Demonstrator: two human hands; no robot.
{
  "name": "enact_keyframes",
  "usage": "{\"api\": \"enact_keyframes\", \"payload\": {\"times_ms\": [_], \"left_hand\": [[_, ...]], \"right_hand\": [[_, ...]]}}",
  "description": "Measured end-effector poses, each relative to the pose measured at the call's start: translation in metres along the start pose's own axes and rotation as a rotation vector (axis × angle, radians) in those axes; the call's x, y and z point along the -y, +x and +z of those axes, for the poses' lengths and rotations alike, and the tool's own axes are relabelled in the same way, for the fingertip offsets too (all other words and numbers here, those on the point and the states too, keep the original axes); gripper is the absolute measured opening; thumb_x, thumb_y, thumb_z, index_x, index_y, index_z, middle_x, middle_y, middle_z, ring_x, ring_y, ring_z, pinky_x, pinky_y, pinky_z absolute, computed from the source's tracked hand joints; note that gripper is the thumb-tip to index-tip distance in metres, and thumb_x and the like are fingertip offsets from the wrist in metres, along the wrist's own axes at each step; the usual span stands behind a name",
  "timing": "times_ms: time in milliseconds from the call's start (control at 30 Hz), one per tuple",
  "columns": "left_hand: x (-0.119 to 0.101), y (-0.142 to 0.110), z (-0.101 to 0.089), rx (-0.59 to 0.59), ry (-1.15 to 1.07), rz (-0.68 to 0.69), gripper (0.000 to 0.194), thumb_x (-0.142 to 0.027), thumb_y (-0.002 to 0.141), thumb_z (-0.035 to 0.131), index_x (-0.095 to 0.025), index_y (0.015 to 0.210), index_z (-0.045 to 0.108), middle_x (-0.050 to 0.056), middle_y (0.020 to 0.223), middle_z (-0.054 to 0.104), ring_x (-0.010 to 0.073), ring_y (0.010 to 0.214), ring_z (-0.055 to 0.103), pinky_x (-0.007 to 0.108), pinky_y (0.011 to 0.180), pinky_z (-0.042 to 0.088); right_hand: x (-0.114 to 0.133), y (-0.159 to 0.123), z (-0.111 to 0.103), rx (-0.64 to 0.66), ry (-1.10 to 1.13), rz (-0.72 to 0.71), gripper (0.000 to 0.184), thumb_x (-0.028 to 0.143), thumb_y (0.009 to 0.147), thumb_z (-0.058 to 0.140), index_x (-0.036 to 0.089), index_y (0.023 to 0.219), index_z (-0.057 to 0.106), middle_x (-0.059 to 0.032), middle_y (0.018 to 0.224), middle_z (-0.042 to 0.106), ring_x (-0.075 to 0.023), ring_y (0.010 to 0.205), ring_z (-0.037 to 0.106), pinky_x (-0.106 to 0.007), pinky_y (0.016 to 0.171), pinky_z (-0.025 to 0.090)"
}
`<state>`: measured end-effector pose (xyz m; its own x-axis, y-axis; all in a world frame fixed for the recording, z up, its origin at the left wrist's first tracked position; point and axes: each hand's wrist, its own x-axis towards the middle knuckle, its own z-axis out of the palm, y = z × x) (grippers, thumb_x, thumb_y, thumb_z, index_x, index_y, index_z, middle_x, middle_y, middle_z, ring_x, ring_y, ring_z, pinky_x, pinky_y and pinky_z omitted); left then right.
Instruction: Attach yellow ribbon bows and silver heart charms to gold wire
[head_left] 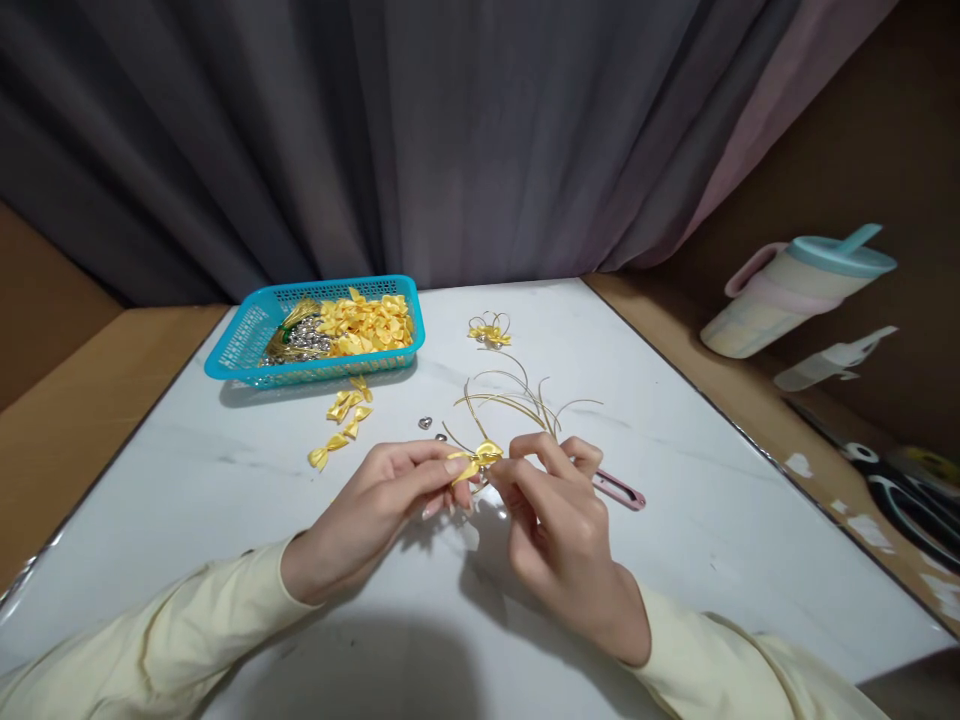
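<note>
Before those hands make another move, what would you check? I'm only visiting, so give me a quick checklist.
1. Left hand holding the shiny yellow ribbon bow: ok.
2. Right hand gripping something at the bow: cannot tell; fingers hide it.
3. Thin gold cords lying separate: not ok, they cross.
4. Small silver heart-shaped charm in plain sight: ok.
5. Slim pink tool fully visible: not ok, the right hand partly hides it.

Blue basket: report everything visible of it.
The blue basket is shallow and rectangular, with rounded corners, perforated walls and a rim, plastic by its look. It stands upright at the far left of the table, beyond the left hand, which does not touch it. Yellow bows fill its right part; silvery pieces and gold-coloured strands lie left.
</note>
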<state>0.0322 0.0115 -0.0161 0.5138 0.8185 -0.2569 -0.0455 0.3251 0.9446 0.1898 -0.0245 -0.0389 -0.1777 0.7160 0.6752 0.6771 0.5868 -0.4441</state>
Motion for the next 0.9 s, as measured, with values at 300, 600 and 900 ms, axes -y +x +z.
{"api": "enact_keyframes", "payload": {"times_ms": [300, 600, 900], "left_hand": [[-0.002, 0.002, -0.001, 0.026, -0.184, -0.096, 0.021, -0.018, 0.081, 0.056, -0.012, 0.062, 0.061, -0.002, 0.062, 0.056, 0.0078, 0.061, 0.047, 0.016, 0.057, 0.037], [0.0, 0.001, -0.003, 0.01, -0.185, -0.088, 0.021, -0.019, 0.081, 0.057, -0.012, 0.061, 0.06, -0.001, 0.063, 0.055, 0.0086, 0.062, 0.046, 0.017, 0.057, 0.037], [0.0, -0.004, 0.005, -0.018, 0.165, 0.041, 0.028, -0.026, 0.085, 0.05, -0.015, 0.059, 0.057, -0.001, 0.061, 0.054, 0.0108, 0.06, 0.043, 0.021, 0.058, 0.034]], "right_hand": [[0.0, -0.002, 0.006, -0.025, -0.029, -0.005, 0.024, -0.006, 0.066, 0.035, 0.016, 0.071, 0.043, 0.0008, 0.06, 0.043, -0.0163, 0.067, 0.049, -0.031, 0.063, 0.023], [0.002, -0.005, 0.011, -0.034, -0.06, 0.005, 0.023, -0.005, 0.069, 0.036, 0.017, 0.071, 0.043, 0.0008, 0.059, 0.044, -0.0161, 0.066, 0.048, -0.031, 0.062, 0.023], [0.003, -0.004, 0.011, -0.034, 0.02, 0.024, 0.023, -0.005, 0.07, 0.037, 0.017, 0.069, 0.045, 0.0005, 0.061, 0.047, -0.0146, 0.065, 0.048, -0.031, 0.062, 0.025]]}}
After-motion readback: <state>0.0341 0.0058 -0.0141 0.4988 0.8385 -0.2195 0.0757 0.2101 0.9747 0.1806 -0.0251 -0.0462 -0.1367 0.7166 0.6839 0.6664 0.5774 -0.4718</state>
